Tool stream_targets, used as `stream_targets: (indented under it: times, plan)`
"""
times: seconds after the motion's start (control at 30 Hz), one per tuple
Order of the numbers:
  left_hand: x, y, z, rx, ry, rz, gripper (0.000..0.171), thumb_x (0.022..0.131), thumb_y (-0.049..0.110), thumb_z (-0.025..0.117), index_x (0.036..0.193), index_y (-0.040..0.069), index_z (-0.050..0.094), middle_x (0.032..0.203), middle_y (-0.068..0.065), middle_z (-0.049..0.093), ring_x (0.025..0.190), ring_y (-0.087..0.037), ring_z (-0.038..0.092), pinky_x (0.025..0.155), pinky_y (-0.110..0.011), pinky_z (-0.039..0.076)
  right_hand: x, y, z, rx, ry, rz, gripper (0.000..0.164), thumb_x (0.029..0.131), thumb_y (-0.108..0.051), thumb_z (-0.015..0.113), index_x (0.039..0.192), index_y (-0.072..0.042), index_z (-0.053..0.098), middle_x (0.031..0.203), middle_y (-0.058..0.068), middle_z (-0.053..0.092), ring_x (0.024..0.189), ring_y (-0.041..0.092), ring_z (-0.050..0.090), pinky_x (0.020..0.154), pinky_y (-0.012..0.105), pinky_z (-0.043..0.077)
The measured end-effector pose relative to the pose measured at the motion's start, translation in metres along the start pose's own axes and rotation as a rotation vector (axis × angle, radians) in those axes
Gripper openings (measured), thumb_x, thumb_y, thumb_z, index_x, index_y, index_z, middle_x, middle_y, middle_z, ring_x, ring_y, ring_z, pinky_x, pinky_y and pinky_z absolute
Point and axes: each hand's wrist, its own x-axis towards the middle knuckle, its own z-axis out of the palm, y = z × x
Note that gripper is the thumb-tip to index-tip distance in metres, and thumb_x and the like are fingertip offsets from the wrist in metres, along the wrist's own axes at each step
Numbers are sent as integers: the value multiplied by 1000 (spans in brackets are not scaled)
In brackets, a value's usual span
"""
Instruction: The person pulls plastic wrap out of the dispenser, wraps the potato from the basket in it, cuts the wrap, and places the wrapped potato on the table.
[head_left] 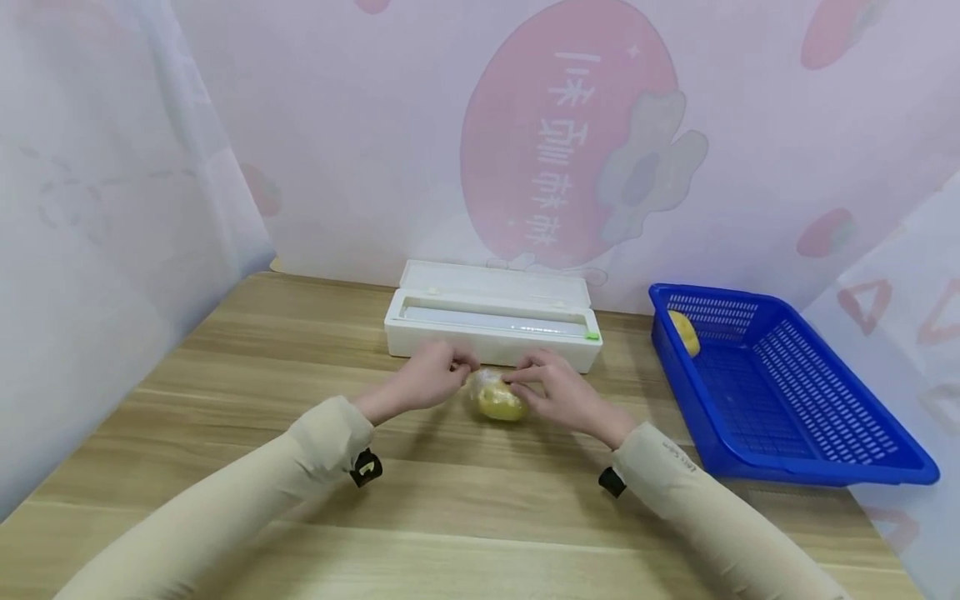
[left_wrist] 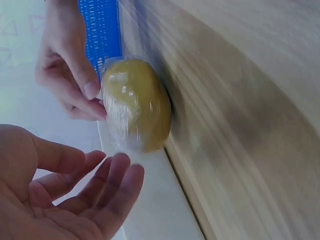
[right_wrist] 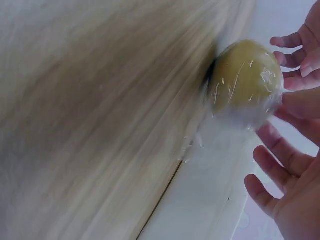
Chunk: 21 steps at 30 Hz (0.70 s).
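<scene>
A yellow, rounded, fruit-like item (head_left: 501,402) wrapped in clear cling film (left_wrist: 122,117) sits on the wooden table, between my two hands. My right hand (head_left: 558,392) is at its right side, where thumb and forefinger pinch the film's edge in the left wrist view. Loosely bent and apart, the fingers of my left hand (left_wrist: 75,195) hold nothing; their tips are close to the wrapped item. In the right wrist view a loose flap of film (right_wrist: 191,147) sticks out from the item (right_wrist: 245,75).
Just behind the hands stands a white cling film box (head_left: 487,337), lid raised, a roll inside and a green slider (head_left: 592,336) at its right end. On the right, a blue plastic basket (head_left: 720,442) holds another yellow item (head_left: 684,333). A printed curtain (head_left: 360,167) hangs behind.
</scene>
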Motion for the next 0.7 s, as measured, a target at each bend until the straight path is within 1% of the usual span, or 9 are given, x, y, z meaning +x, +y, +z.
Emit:
stream_targets:
  times: [0.07, 0.17, 0.27, 0.3, 0.43, 0.53, 0.63, 0.7]
  plan:
    - [-1, 2, 4, 8, 11, 14, 24, 92, -1, 53, 107, -6, 71, 105, -15, 70, 88, -22, 66, 70, -30, 54, -1, 0, 0, -11, 9, 30, 17, 93, -12, 70, 107, -7, 76, 96, -2, 60, 93, 16, 51, 79, 34, 45]
    - [-2, 4, 11, 18, 15, 35, 23, 92, 0, 56, 108, -6, 71, 106, -16, 70, 89, -23, 67, 70, -29, 54, -2, -1, 0, 14, 25, 62, 11, 92, -13, 71, 98, -7, 78, 99, 1, 62, 99, 20, 53, 87, 38, 44]
    - [-1, 3, 15, 39, 12, 68, 24, 91, 1, 57, 109, -5, 71, 107, -15, 70, 86, -22, 67, 70, -28, 54, -3, -1, -1, 101, 29, 86, 7, 91, -10, 72, 94, -6, 78, 105, 3, 67, 104, 22, 58, 92, 41, 46]
    - [0, 2, 16, 50, 9, 83, 24, 91, 1, 57, 109, -4, 71, 108, -15, 70, 87, -21, 67, 71, -28, 54, -3, -1, -1, 140, 25, 100, 7, 90, -9, 72, 94, -6, 77, 105, 3, 68, 103, 22, 59, 90, 41, 48]
    - [4, -6, 20, 65, -8, 127, 25, 91, 0, 57, 111, -1, 72, 115, -13, 68, 93, -21, 66, 79, -32, 54, -6, -3, -1, 283, 24, 176, 7, 89, -6, 73, 94, -6, 77, 102, 1, 69, 95, 17, 63, 80, 38, 54]
    - [7, -12, 20, 58, -19, 141, 25, 92, 0, 58, 113, 0, 72, 119, -12, 67, 98, -22, 66, 84, -35, 53, -7, -4, 0, 365, 76, 254, 9, 88, -5, 74, 97, -3, 75, 102, 3, 67, 89, 19, 65, 76, 35, 55]
    - [8, -15, 20, 52, -23, 152, 25, 92, 1, 59, 113, 0, 72, 119, -12, 67, 100, -23, 65, 87, -37, 52, -8, -4, 2, 402, 135, 318, 20, 85, -6, 77, 105, -2, 74, 108, 6, 66, 94, 23, 66, 77, 32, 56]
    - [8, -15, 19, 61, -29, 163, 24, 93, 2, 60, 114, 0, 71, 120, -12, 66, 101, -24, 65, 88, -38, 52, -8, -3, 3, 402, 138, 338, 28, 84, -8, 79, 111, -3, 72, 116, 7, 66, 102, 24, 64, 79, 31, 55]
